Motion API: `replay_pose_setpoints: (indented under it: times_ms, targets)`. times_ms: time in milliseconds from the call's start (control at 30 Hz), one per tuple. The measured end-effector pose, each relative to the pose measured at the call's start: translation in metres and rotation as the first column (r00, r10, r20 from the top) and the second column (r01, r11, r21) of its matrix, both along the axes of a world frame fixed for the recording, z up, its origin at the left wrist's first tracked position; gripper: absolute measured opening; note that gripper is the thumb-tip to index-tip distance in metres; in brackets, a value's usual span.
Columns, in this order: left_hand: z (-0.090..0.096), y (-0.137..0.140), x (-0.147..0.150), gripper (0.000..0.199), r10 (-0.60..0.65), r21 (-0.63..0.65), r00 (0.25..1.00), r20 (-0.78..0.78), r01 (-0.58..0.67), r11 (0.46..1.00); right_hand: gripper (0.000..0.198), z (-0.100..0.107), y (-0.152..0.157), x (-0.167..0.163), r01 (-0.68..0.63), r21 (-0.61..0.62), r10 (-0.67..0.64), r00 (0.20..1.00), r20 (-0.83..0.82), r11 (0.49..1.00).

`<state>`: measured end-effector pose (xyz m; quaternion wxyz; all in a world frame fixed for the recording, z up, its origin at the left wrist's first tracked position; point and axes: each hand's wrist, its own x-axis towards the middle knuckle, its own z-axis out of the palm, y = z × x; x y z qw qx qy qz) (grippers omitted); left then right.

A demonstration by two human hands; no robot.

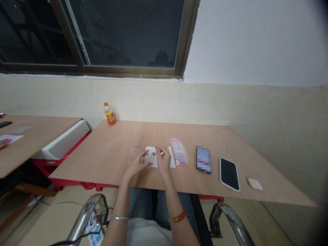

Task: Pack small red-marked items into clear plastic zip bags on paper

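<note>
Red bits [154, 153], very small, show against white paper [173, 162], close to the tips of the right hand [164, 160]. Those fingertips are near each other; one cannot tell if they pinch anything. On the left hand [136, 166], thumb and finger stand apart. It looks like slow, careful handling, and the next move seems to need a light, steady touch. Left of the paper lies a clear bag [132, 155]; right, pink-marked clear plastic [180, 152].
</note>
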<state>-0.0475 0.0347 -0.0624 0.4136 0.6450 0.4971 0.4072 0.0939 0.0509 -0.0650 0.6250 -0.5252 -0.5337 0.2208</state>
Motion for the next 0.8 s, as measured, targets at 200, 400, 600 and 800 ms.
replay_pose_setpoints:
  times_ms: [200,400,600,800]
  targets:
    - [0.005,-0.002,-0.002,0.053,0.017,0.015,0.999,-0.030,-0.017,1.000,0.015,-0.048,0.014,0.001,0.040,-0.161,-0.014,0.987,0.158,0.986]
    - [0.006,-0.002,-0.007,0.053,0.039,0.056,0.999,-0.029,-0.037,0.998,0.018,-0.075,0.018,-0.006,0.039,-0.256,0.024,0.971,0.239,0.966]
    - [0.003,-0.003,-0.010,0.053,0.064,0.083,0.997,-0.040,-0.060,0.995,0.019,-0.077,0.021,-0.016,0.153,-0.306,-0.003,0.898,0.439,0.940]
    - [0.006,-0.005,-0.013,0.051,0.061,0.096,0.997,-0.054,-0.055,0.994,0.017,-0.074,0.020,-0.018,0.188,-0.291,-0.031,0.883,0.469,0.938]
